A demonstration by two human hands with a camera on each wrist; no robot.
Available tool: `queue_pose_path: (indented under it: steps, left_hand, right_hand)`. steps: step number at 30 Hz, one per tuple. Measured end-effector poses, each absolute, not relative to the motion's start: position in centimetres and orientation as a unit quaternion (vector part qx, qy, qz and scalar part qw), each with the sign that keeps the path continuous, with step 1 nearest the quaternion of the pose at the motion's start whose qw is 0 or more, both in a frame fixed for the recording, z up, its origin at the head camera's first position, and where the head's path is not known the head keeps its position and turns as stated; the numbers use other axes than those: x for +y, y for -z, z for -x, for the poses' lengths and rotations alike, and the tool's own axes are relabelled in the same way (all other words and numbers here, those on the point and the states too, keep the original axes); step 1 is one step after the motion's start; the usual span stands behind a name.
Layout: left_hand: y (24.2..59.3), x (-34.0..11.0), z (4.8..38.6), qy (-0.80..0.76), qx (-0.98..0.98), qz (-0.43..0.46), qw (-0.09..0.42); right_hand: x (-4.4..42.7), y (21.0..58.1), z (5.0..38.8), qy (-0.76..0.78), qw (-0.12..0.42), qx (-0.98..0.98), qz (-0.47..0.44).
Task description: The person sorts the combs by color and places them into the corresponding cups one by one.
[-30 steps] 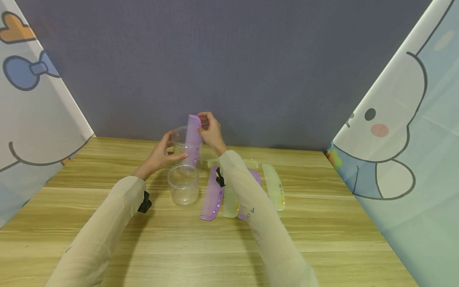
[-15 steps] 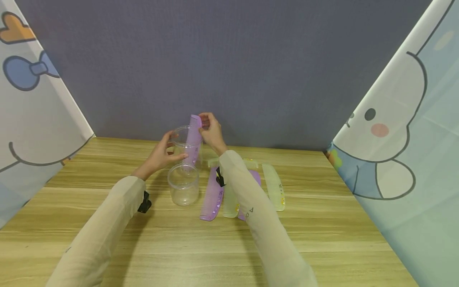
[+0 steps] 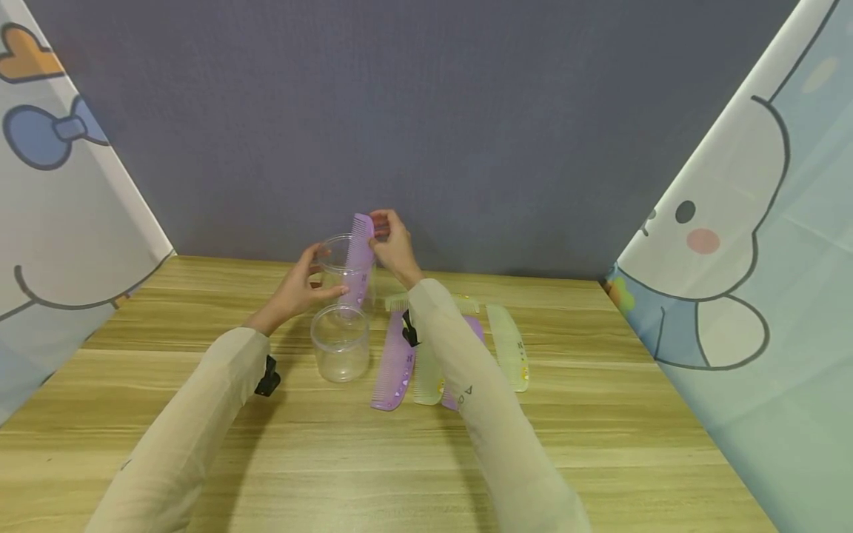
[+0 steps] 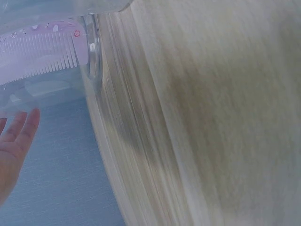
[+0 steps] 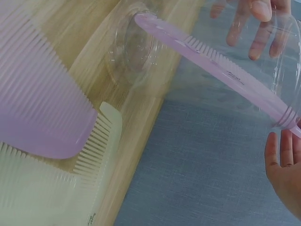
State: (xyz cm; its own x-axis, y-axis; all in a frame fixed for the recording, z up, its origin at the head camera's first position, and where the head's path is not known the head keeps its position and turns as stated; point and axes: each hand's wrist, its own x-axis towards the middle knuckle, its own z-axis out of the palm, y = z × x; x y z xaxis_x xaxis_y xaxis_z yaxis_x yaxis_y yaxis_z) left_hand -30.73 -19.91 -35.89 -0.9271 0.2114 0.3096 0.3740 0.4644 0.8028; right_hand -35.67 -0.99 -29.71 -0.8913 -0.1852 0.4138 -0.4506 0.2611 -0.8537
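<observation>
A clear plastic jar [image 3: 333, 277] stands at the back of the table, and my left hand [image 3: 296, 289] grips its side from the left, fingers and thumb around the wall. Inside it leans a purple comb [image 3: 360, 252], its top end above the rim. My right hand [image 3: 396, 250] pinches that upper end between thumb and fingers. Seen from the right wrist, the comb [image 5: 211, 66] slants through the jar down to its base. In the left wrist view the comb [image 4: 35, 52] shows through the jar wall.
A second clear jar [image 3: 341, 352] stands just in front. To the right lie a purple comb [image 3: 395, 366], a pale green comb [image 3: 509, 348] and several others, partly under my right sleeve [image 3: 480, 392]. A grey panel [image 3: 426, 133] rises behind the wooden table [image 3: 333, 459].
The purple comb's top has tilted slightly to the right within the jar since a second ago. Both hands keep their holds, nearly still.
</observation>
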Motion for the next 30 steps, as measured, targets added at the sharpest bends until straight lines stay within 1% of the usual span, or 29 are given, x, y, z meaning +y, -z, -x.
queue_pose_path:
  steps: [9, 15, 19, 30]
  left_hand:
    - [35.8, -20.0, 30.7, 0.492, -0.851, 0.169, 0.078]
    - [35.9, -20.1, 30.8, 0.491, -0.852, 0.166, 0.075]
    - [35.9, -20.1, 30.8, 0.489, -0.853, 0.171, 0.072]
    - [35.8, -19.9, 30.7, 0.483, -0.856, 0.171, 0.073]
  right_hand:
    - [0.1, 29.2, 35.6, -0.569, 0.106, -0.785, -0.219]
    - [0.8, 29.0, 35.3, -0.564, 0.090, -0.789, -0.226]
    - [1.2, 29.0, 34.9, -0.552, 0.092, -0.794, -0.236]
    - [2.9, 29.8, 34.1, -0.527, 0.082, -0.807, -0.256]
